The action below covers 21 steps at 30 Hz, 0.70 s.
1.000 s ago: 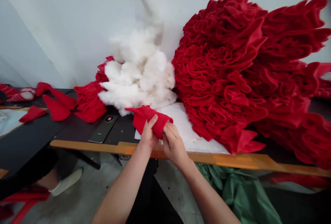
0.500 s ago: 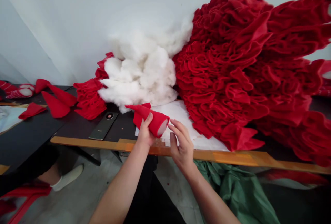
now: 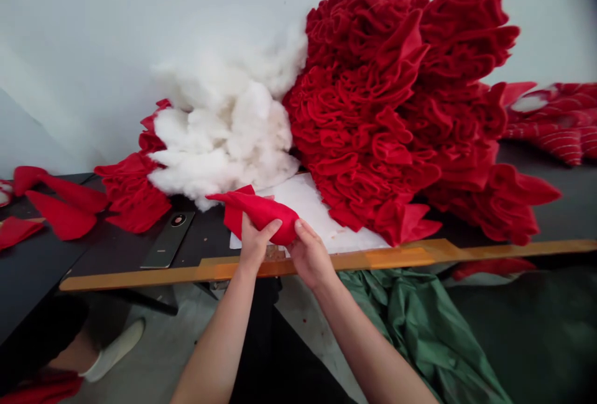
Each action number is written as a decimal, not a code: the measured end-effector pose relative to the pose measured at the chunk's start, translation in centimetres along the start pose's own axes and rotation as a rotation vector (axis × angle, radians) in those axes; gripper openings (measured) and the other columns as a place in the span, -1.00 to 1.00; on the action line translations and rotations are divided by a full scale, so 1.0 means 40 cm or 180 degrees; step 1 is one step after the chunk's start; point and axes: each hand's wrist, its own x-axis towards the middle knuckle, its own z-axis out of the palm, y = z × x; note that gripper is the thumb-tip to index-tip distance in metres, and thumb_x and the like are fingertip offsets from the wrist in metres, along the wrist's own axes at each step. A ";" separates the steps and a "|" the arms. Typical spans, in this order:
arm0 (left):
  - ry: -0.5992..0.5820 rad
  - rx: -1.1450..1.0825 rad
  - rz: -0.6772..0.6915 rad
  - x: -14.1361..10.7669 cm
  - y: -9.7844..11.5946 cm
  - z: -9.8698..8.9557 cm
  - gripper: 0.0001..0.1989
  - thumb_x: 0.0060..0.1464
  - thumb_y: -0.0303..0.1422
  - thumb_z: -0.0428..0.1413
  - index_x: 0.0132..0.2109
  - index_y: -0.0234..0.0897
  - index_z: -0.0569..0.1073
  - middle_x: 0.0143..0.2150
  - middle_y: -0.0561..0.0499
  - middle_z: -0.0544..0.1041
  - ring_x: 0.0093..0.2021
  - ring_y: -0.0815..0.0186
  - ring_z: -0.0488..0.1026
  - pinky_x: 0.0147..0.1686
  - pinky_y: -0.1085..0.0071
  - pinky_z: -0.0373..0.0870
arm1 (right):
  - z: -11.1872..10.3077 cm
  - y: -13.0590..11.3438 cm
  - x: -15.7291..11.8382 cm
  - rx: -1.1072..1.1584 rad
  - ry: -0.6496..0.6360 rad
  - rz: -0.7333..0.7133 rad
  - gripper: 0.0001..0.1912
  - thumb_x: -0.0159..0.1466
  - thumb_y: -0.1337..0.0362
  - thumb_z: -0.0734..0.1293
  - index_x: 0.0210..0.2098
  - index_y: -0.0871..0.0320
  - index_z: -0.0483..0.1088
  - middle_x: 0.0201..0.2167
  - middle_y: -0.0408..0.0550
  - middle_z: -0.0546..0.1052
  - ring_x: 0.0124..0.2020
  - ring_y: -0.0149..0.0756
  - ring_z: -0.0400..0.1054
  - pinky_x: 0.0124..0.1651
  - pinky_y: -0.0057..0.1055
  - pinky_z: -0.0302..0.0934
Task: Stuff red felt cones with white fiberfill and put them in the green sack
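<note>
A plump red felt cone [image 3: 268,210] lies between my hands above the table's front edge, its narrow tip pointing left. My left hand [image 3: 256,239] grips it from below, with the thumb on top. Around its wide right end my right hand [image 3: 310,252] is closed, thumb and fingers at the rim; the opening is hidden. Behind the cone is another red felt piece [image 3: 233,217]. White fluffy stuffing [image 3: 228,137] is heaped just beyond, beside a tall pile of red felt pieces [image 3: 364,105] on the right.
A phone [image 3: 168,239] lies left of my hands. Red cones [image 3: 63,214] and a small red stack [image 3: 135,192] sit farther left. White sheets [image 3: 345,233] lie under the big pile. Green fabric [image 3: 420,317] hangs below the taped table edge [image 3: 153,276]. Another person's foot [image 3: 116,349] shows lower left.
My right hand has moved from beside the cone's open end to hold it. The cone's opening has turned out of sight. The view has shifted right.
</note>
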 end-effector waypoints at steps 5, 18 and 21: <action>0.0365 0.0243 -0.0063 -0.023 -0.025 0.052 -0.50 -0.21 -0.28 0.33 -0.06 -0.18 0.40 -0.14 -0.01 0.52 -0.09 0.13 0.48 -0.04 0.23 0.36 | 0.020 0.032 -0.015 0.0370 0.0141 -0.0198 -0.63 0.08 0.13 0.44 -0.12 0.07 0.45 -0.12 -0.13 0.56 -0.01 -0.28 0.40 0.14 -0.31 0.22; 0.0298 -0.0751 -0.0368 0.007 0.019 0.060 -0.76 -0.10 -0.26 0.25 -0.29 -0.27 0.43 -0.31 -0.03 0.54 -0.24 0.24 0.48 -0.13 0.25 0.38 | 0.004 0.014 -0.032 -0.0092 -0.0006 -0.0591 -0.57 0.08 0.15 0.45 -0.06 0.10 0.42 -0.07 -0.07 0.54 0.00 -0.21 0.39 0.16 -0.21 0.19; 0.0660 -0.0690 -0.0756 0.007 0.025 0.077 -0.68 -0.11 -0.14 0.25 -0.33 -0.31 0.44 -0.38 -0.03 0.51 -0.34 0.27 0.46 -0.19 0.27 0.39 | 0.002 0.031 -0.034 -0.0409 0.0037 -0.0839 -0.56 0.12 0.16 0.42 -0.01 0.11 0.38 -0.03 -0.06 0.52 0.04 -0.22 0.36 0.21 -0.17 0.12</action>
